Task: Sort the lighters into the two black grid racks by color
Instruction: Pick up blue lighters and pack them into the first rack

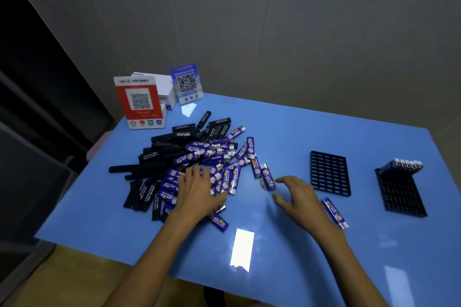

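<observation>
A heap of black lighters (159,154) and blue lighters (212,154) lies on the left half of the blue table (287,244). My left hand (199,192) rests flat on the blue ones, fingers spread. My right hand (296,194) hovers open just right of a loose blue lighter (268,177), its fingertips close to it. Another blue lighter (334,212) lies beside my right wrist. One black grid rack (329,172) lies flat with nothing in it. The second rack (401,194) at the far right holds a row of blue lighters (406,166) along its far edge.
A red QR-code stand (139,102), a white box (164,90) and a blue QR-code stand (186,85) sit at the table's far left corner. A grey wall rises behind. The table's left edge drops off beside the black lighters.
</observation>
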A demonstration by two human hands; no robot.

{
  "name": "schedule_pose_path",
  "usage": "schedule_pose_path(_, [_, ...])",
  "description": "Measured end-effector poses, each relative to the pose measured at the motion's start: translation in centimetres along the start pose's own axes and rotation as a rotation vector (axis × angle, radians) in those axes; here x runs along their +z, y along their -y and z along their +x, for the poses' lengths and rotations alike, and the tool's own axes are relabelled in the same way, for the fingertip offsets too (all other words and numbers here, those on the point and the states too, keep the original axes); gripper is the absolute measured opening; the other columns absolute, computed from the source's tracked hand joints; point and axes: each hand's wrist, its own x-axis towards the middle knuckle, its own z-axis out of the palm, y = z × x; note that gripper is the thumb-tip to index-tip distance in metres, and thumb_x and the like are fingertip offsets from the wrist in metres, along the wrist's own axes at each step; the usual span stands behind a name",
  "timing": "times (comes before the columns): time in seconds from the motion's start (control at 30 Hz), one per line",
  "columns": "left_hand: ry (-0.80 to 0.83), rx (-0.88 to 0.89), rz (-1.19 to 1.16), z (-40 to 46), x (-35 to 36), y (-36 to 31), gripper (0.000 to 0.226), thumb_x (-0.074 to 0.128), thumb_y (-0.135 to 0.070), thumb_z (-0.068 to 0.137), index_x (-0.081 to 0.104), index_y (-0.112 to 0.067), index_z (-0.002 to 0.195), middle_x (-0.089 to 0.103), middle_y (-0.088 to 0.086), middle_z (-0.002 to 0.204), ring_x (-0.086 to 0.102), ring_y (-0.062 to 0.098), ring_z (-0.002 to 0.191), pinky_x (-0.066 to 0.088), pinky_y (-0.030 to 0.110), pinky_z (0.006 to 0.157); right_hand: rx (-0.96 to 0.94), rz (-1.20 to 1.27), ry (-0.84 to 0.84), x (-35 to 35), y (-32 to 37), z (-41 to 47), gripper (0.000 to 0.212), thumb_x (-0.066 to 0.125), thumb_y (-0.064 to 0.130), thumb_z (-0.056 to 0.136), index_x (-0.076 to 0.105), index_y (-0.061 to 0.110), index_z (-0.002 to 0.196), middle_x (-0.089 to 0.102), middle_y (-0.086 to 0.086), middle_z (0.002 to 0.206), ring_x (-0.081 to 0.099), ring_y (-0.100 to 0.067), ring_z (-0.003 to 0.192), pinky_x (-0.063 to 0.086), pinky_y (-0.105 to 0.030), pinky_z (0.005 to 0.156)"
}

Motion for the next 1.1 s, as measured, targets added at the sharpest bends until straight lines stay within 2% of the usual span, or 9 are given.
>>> schedule_pose_path(0.07, [0.012,-0.007,-0.002,0.8,0.4,0.2,0.087,0.046,-0.076,0.078,0.038,-0.013,0.138,0.038,0.011,0.141,0.036,0.029,0.127,0.032,0.043,0.102,0.015,-0.016,0.016,0.6,0.7,-0.1,0.045,0.049,0.044,0.081,0.061,0.022,0.119,0.063,0.003,0.116,0.057,-0.021,0.106,0.036,-0.030,0.092])
schedule_pose_path(0.2, [0.048,0.005,0.041,1.8,1.7,-0.7,0.115,0.007,-0.086,0.061,0.034,-0.010,0.143,0.041,0.013,0.142,0.037,0.029,0.129,0.026,0.048,0.106,0.024,-0.049,0.029,0.6,0.7,-0.1,0.051,0.042,0.051,0.081,0.060,0.024,0.120,0.062,0.005,0.117,0.056,-0.020,0.107,0.035,-0.028,0.094])
schedule_pose_path(0.33, [0.069,0.020,0.072,2.2,3.6,-0.9,0.118,0.002,-0.084,0.064,0.021,-0.005,0.150,0.036,0.015,0.148,0.032,0.030,0.135,0.019,0.055,0.111,0.038,-0.095,0.002,-0.1,0.6,0.0,0.038,0.063,0.033,0.086,0.059,0.021,0.122,0.061,0.002,0.121,0.055,-0.022,0.112,0.034,-0.031,0.097])
schedule_pose_path(0.4, [0.075,0.028,0.080,2.2,3.9,-0.7,0.114,-0.001,-0.082,0.067,0.017,-0.007,0.151,0.032,0.014,0.150,0.029,0.029,0.137,0.018,0.056,0.111,0.032,-0.104,-0.008,0.1,0.6,0.1,0.037,0.063,0.031,0.086,0.060,0.019,0.121,0.062,0.001,0.121,0.055,-0.023,0.111,0.034,-0.032,0.097])
schedule_pose_path(0.53, [0.080,0.043,0.075,2.8,4.0,-0.7,0.094,0.016,-0.078,0.082,0.019,-0.014,0.151,0.028,0.010,0.152,0.028,0.030,0.138,0.021,0.057,0.108,0.009,-0.122,0.006,0.7,0.9,0.1,0.042,0.053,0.038,0.082,0.062,0.019,0.118,0.064,0.002,0.116,0.057,-0.023,0.107,0.031,-0.029,0.092])
schedule_pose_path(0.63, [0.072,0.059,0.038,3.4,4.4,-0.9,0.082,0.034,-0.071,0.087,0.022,-0.016,0.147,0.031,0.010,0.146,0.032,0.030,0.129,0.033,0.050,0.100,-0.009,-0.125,-0.005,0.7,1.0,0.3,0.035,0.059,0.032,0.086,0.061,0.019,0.119,0.062,0.002,0.117,0.056,-0.022,0.108,0.027,-0.026,0.093])
schedule_pose_path(0.83, [0.040,0.037,0.009,3.5,4.7,-2.1,0.097,0.025,-0.084,0.072,0.028,-0.017,0.142,0.035,0.008,0.136,0.035,0.027,0.122,0.038,0.045,0.095,-0.027,-0.124,-0.053,0.6,0.4,0.8,0.033,0.058,0.035,0.090,0.061,0.019,0.119,0.062,0.002,0.118,0.056,-0.021,0.109,0.029,-0.028,0.097])
schedule_pose_path(0.9, [0.058,0.021,0.010,3.7,4.7,-2.6,0.098,0.035,-0.084,0.073,0.027,-0.016,0.142,0.034,0.009,0.136,0.034,0.028,0.124,0.038,0.045,0.096,-0.020,-0.127,-0.048,0.6,0.1,0.8,0.035,0.057,0.037,0.091,0.060,0.018,0.120,0.062,0.002,0.119,0.055,-0.021,0.110,0.029,-0.029,0.100])
schedule_pose_path(1.1, [0.051,0.067,-0.017,3.9,4.8,-3.4,0.069,0.050,-0.055,0.081,0.034,-0.014,0.134,0.041,0.007,0.129,0.039,0.027,0.116,0.040,0.041,0.091,-0.010,-0.111,-0.029,1.0,-0.5,0.6,0.034,0.059,0.033,0.091,0.058,0.020,0.123,0.060,0.005,0.122,0.053,-0.018,0.114,0.024,-0.023,0.100])
